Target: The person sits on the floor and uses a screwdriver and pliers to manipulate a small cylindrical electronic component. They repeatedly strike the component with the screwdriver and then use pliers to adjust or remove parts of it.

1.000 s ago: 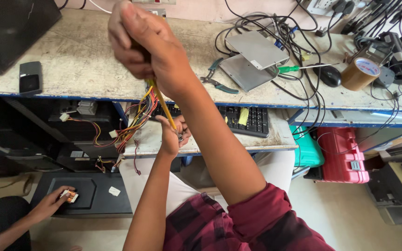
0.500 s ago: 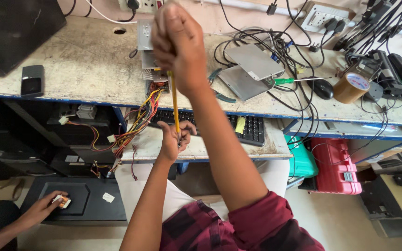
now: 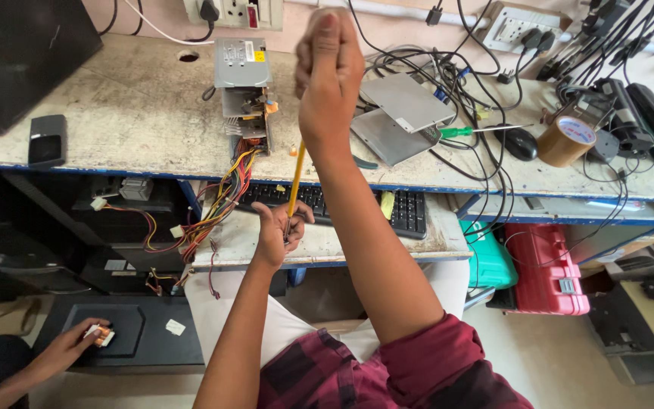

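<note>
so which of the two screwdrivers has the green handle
The screwdriver lying on the bench beside the black mouse; the held screwdriver is yellow.

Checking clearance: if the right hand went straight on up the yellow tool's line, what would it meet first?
Probably the wall behind the bench; the right hand already overlaps it in view. Depth is unclear.

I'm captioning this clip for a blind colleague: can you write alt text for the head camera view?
Seen from above, a person's raised right hand and lower left hand stretch a yellow wire taut between them over a cluttered workbench. An opened power supply spills coloured wires beside a keyboard, and another person's hand rests on a dark case at lower left.
</note>
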A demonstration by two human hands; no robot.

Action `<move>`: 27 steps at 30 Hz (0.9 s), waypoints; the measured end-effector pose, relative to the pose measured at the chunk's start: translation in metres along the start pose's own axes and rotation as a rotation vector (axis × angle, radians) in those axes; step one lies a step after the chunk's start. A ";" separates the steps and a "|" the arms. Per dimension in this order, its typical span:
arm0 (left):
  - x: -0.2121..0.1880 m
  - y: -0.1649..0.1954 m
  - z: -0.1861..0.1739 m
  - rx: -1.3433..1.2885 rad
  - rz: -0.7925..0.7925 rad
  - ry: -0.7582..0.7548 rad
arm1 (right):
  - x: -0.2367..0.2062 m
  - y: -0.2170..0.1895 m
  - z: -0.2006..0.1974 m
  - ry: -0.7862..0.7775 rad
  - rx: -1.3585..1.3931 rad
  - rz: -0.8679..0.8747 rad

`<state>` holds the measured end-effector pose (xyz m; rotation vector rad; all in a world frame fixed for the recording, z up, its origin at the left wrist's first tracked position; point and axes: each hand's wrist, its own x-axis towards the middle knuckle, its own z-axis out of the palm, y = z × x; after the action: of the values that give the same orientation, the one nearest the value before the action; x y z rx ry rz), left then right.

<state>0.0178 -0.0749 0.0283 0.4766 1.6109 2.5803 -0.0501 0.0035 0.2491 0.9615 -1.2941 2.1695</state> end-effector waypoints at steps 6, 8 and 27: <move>0.005 -0.007 0.005 0.031 0.022 0.055 | -0.004 -0.001 -0.019 0.323 -0.584 -0.338; 0.007 -0.009 0.008 0.074 0.052 0.081 | -0.010 -0.006 -0.021 0.344 -0.681 -0.375; -0.001 0.011 0.022 0.033 0.022 -0.033 | -0.011 -0.036 0.006 -0.933 1.090 0.575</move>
<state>0.0264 -0.0616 0.0468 0.5389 1.6491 2.5509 -0.0169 0.0150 0.2632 2.4825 -0.5747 3.0820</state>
